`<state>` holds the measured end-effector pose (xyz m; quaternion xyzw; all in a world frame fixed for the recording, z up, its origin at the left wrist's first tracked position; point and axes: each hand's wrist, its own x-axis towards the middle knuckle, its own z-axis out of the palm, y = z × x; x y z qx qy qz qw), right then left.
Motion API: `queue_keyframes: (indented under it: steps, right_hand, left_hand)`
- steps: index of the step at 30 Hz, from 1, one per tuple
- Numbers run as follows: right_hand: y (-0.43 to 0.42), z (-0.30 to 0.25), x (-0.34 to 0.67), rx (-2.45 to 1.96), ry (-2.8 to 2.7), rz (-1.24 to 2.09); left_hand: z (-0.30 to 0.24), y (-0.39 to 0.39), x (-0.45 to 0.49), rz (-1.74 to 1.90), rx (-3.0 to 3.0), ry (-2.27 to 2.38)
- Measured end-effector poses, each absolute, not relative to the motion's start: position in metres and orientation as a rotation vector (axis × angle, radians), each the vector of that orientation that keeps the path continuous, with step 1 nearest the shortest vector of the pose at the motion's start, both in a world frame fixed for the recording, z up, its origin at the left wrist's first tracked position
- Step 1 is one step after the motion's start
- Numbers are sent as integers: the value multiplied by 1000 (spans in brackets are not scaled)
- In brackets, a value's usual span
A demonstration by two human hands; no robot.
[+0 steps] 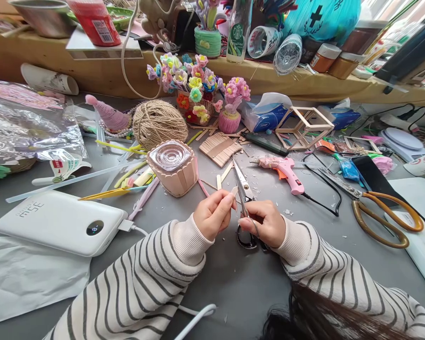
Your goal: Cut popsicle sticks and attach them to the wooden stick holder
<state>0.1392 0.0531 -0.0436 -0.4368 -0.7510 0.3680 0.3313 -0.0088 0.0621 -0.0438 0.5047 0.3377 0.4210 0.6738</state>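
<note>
Well in from the far edge of the grey surface [230, 288], the left hand [214, 215] pinches a small pale piece [235, 191]. The right hand [265, 223] grips a slim metal tool [244, 208], long axis toward that edge, its tip just right of the piece.

- Plenty of light in here — soft daylight, seemingly from the window [386, 8] at upper right, where it washes out almost white.
- Shadows lie faint and soft-edged on the grey surface [230, 288].
- Broken glare flashes off the crinkled plastic wrap [31, 137]; a smoother sheen sits on the cup's clear top [172, 156].
- The left hand [214, 215] and right hand [264, 223] look crisp.
- Wide-angle stretch swells the striped sleeves [127, 288] and elongates the power bank [60, 222].
- Low down, dark hair [326, 316] merges into murk — strands barely separate.
</note>
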Motion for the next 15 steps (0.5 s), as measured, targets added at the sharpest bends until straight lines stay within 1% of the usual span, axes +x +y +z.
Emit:
queue_keyframes:
  steps: [6, 15]
  right_hand:
    - [53, -44, 140, -1128, -2008, 971]
    - [55, -44, 139, -1130, -1981, 893]
  left_hand:
    - [-45, 63, -10, 933, 1142, 754]
    - [-46, 66, -11, 919, 1092, 766]
